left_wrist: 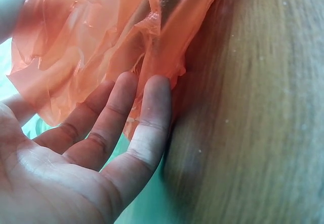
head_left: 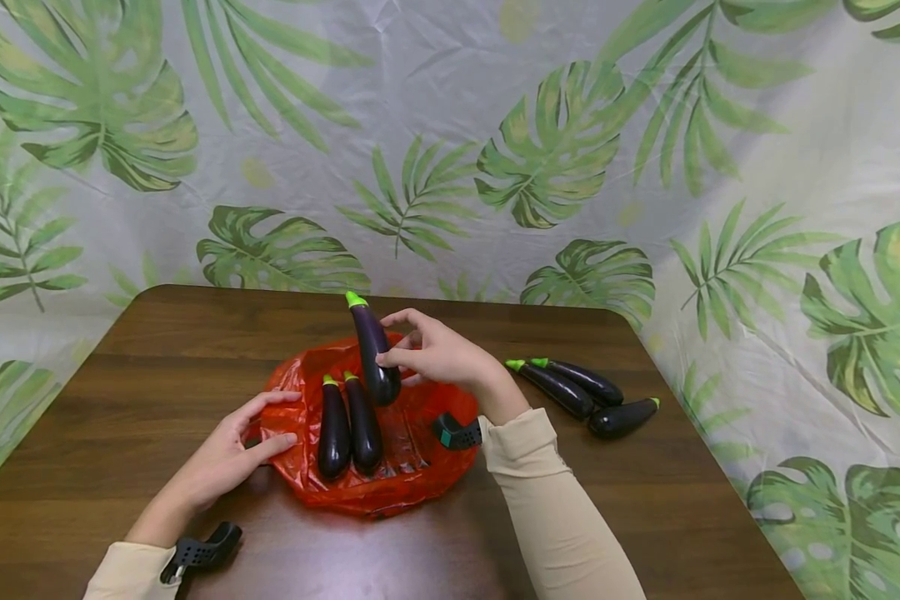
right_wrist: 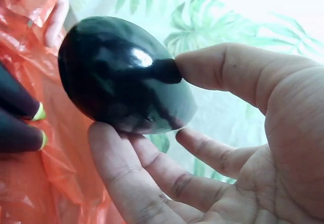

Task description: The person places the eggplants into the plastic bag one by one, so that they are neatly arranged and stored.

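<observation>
Roughly midway, I'd judge: six eggplants visible, split between bag, right hand and desk. Two eggplants [head_left: 334, 437] lie side by side in the red bag [head_left: 390, 493], green stem ends away from the person. The held eggplant [head_left: 371, 346] is over the bag, tilted stem-up, not set down yet; contact with the neighbouring one, can't tell. Three loose eggplants [head_left: 558, 390] lie bunched on the desk [head_left: 671, 517], right of the bag and well apart from it, so that group is the part outside. Hands: right hand [head_left: 444, 354] pinches the held eggplant near its fat end, thumb against fingertips; left hand [head_left: 243, 437] has fingers fairly straight, a bit spread, touching the bag's left edge, no firm hold showing.
</observation>
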`<state>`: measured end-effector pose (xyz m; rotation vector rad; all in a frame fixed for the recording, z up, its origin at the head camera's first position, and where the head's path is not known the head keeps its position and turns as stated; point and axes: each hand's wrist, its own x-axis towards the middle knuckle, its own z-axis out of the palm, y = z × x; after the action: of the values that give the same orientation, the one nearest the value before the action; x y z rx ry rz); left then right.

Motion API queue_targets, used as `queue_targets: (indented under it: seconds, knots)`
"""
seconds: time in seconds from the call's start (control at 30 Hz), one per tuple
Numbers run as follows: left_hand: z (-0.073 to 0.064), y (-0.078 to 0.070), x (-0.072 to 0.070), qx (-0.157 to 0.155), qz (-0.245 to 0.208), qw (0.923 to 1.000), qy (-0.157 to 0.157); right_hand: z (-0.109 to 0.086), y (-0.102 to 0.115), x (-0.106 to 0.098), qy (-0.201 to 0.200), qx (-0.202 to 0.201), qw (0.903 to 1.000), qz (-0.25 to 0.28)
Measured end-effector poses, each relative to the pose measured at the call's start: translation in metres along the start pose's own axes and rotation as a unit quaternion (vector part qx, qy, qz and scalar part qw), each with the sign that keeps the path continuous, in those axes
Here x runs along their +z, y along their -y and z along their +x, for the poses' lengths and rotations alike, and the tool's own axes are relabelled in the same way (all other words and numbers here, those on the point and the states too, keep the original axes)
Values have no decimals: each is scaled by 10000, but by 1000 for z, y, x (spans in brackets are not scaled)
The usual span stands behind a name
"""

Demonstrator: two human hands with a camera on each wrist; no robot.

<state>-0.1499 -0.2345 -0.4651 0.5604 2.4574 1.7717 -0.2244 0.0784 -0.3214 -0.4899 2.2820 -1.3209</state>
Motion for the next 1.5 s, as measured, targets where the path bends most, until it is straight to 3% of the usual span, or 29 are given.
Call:
queue_targets:
  seconds: [0.27, 0.93, 1.5]
  knots:
    - [0, 1, -1, -25, 78, 10000, -9, -3, -9, 5, 303, 102, 9994, -139]
    - [1, 0, 0, 52, 99, 9999, -13, -15, -23, 11, 585, 464, 9952, -636]
    - [0, -2, 2, 152, 76, 9998, -43, -14, -33, 14, 467, 843, 9913, -894]
